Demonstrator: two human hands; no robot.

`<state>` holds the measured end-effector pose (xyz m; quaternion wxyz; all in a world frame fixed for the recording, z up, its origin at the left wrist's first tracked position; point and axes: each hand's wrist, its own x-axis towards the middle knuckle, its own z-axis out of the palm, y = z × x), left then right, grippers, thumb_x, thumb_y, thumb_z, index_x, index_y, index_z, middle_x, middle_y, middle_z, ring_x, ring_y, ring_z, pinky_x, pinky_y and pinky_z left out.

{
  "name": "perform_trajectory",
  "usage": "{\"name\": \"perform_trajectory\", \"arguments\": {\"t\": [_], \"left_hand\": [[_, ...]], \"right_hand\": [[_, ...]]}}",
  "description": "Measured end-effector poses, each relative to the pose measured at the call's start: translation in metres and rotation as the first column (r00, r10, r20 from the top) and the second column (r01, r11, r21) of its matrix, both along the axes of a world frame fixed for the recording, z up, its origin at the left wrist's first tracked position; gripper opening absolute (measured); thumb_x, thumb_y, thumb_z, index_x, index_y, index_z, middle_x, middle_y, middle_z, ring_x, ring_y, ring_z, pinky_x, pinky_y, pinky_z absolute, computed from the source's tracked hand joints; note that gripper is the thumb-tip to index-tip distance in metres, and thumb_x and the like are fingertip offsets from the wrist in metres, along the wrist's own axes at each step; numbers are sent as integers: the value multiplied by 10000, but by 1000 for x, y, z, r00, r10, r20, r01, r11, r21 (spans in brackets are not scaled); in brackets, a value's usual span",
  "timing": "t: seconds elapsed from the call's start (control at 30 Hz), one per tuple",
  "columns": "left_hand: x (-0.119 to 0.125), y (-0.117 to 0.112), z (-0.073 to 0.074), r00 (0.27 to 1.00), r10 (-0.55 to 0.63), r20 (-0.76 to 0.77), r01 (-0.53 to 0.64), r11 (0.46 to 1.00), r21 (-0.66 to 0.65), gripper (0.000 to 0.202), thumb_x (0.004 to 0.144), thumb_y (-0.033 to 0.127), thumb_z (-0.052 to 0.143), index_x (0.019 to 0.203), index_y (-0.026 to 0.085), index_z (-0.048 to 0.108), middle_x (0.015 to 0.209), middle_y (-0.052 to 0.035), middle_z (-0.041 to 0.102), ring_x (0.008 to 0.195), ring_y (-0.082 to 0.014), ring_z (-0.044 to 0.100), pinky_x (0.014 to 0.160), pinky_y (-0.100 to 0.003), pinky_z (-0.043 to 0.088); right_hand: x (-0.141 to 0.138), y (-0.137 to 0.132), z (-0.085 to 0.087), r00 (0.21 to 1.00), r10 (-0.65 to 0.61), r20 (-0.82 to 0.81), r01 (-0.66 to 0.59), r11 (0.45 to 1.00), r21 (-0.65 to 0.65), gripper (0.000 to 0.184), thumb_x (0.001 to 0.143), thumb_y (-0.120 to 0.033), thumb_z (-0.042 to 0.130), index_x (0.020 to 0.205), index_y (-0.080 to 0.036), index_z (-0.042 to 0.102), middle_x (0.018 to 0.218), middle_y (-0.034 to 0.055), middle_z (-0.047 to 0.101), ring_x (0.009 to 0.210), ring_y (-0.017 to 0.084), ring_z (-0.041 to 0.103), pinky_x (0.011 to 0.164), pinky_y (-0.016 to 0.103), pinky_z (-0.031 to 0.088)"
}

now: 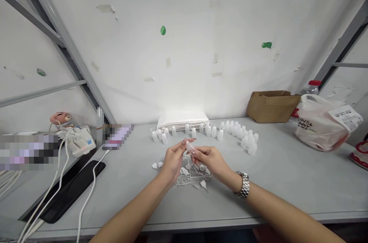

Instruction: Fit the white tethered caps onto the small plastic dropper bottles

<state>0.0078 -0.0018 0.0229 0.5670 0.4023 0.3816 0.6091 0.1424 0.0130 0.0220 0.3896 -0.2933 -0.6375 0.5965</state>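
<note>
My left hand (174,158) and my right hand (211,160) meet over the middle of the grey table (287,181). Together they pinch one small clear plastic bottle (189,146), tilted, fingers closed round its two ends. Under the hands lies a loose heap of small white caps with thin straps (189,174). Behind it, several small white bottles (235,132) stand upright in a curved row. A metal watch (244,185) is on my right wrist.
A white flat pack (182,119) leans at the wall. A brown cardboard box (271,105), a red-capped bottle (312,86) and a stuffed plastic bag (322,126) stand at the right. At the left lie a black phone (71,189), white cables (57,185) and a power strip (80,141).
</note>
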Motion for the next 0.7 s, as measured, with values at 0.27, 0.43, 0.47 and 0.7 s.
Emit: {"name": "perform_trajectory", "arguments": {"t": [0.27,0.43,0.47,0.7], "left_hand": [[-4,1,3,996,83,-13,-83,996,-19,255,669,389,635,774,169,710,1006,-90,664,1109,-259,466,962,-384,272],[-3,3,-3,995,103,18,-103,995,-21,252,676,368,634,810,167,704,1038,-88,655,1146,-247,444,978,-375,266],[-3,3,-4,996,90,13,-90,996,-11,252,687,367,624,814,164,703,1050,-88,650,1157,-243,433,985,-369,258],[2,0,-6,1000,21,6,-22,999,32,256,714,357,602,864,169,690,1111,-85,618,1171,-231,420,987,-345,264]], "right_hand": [[-3,5,-5,968,86,-237,-161,935,-315,262,705,-387,619,699,-126,600,617,3,524,532,79,439,560,240,373],[-7,1,-2,979,-203,-3,202,975,-95,287,644,-396,667,779,-146,632,586,-14,552,548,104,482,518,229,357],[-7,0,-2,978,-206,-4,205,975,-91,282,658,-407,652,755,-143,628,581,-13,546,533,98,470,503,225,345],[0,11,-12,946,109,-306,-226,898,-379,253,755,-370,572,643,-146,544,481,-69,321,427,59,265,466,220,303]]}}
